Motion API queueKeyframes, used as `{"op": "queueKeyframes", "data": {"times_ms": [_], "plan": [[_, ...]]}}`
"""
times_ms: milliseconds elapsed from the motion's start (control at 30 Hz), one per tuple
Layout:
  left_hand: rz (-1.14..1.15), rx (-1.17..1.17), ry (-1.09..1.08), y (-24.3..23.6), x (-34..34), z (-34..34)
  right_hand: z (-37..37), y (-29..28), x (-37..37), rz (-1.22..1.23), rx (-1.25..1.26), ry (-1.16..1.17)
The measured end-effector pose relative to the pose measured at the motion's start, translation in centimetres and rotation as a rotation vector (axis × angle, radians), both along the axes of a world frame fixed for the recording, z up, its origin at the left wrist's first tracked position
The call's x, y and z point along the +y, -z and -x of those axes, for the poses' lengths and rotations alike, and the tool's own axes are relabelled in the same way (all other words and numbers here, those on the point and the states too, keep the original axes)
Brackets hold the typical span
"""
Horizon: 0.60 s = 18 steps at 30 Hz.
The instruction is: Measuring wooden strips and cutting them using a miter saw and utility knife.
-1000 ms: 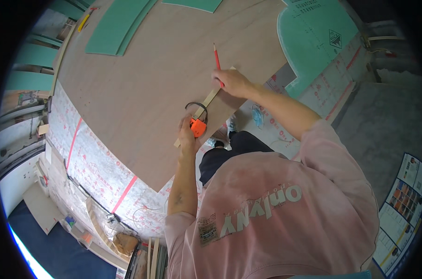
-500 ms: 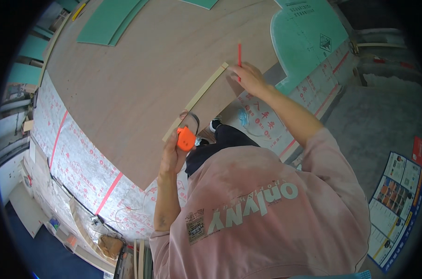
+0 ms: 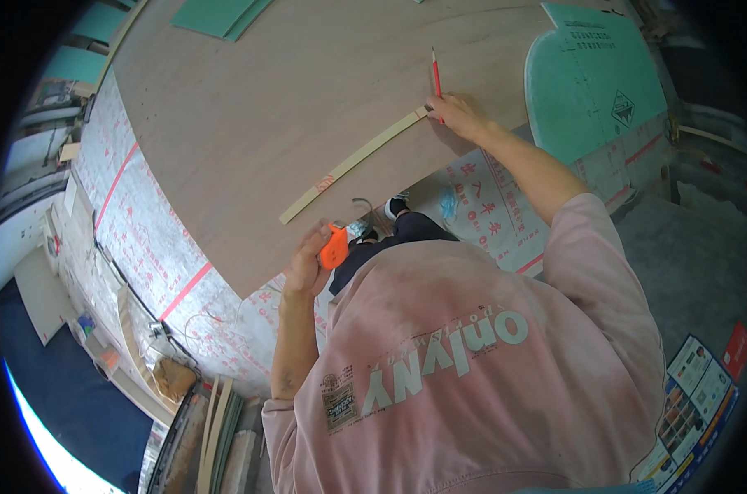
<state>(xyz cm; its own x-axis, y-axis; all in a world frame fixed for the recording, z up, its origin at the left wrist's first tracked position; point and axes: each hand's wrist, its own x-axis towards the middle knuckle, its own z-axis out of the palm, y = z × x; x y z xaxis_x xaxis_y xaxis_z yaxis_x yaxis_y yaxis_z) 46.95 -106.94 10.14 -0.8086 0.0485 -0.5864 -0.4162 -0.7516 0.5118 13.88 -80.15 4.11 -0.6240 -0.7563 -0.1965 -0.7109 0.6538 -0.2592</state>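
My left hand (image 3: pixel 308 259) is closed around an orange tape measure (image 3: pixel 334 247), held just off the board's near edge. A curved dark band shows beside the tape measure; I cannot tell what it is. In my right hand (image 3: pixel 460 117) is a red pencil (image 3: pixel 436 76), its tip pointing away from me. The fingers of that hand also touch the far right end of a narrow pale wooden strip (image 3: pixel 361 156). This strip lies slantwise on a large brown board (image 3: pixel 225 140), its left end close to my left hand but apart from it.
A green panel with a curved edge (image 3: pixel 588 82) lies at the right of the board. More green sheets (image 3: pixel 217 18) rest at the far left. Printed white sheeting (image 3: pixel 151 214) covers the floor around the board. Boards and strips (image 3: pixel 213 436) stand at the lower left.
The strip's left end, close against my left hand before, now lies apart from it on the board. My left hand still holds the tape measure. The view has shifted somewhat.
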Motion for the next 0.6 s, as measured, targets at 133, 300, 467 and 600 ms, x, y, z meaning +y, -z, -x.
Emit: {"op": "queueKeyframes", "data": {"times_ms": [133,300,467,600], "plan": [[0.055,0.01,0.081,-0.8,1.0,1.9,-0.5,-1.0,-0.2,0.064,0.081,-0.007],[0.426,0.043,0.227,-3.0,3.4,4.8,-10.5,-7.8,-3.1,0.421,-0.474,0.109],[0.799,0.113,0.368,-5.7,5.1,7.5,-16.4,-10.4,-4.9,0.589,-0.797,0.169],[0.961,0.095,0.427,-5.5,5.2,7.5,-16.5,-9.7,-4.1,0.526,-0.755,0.254]]}}
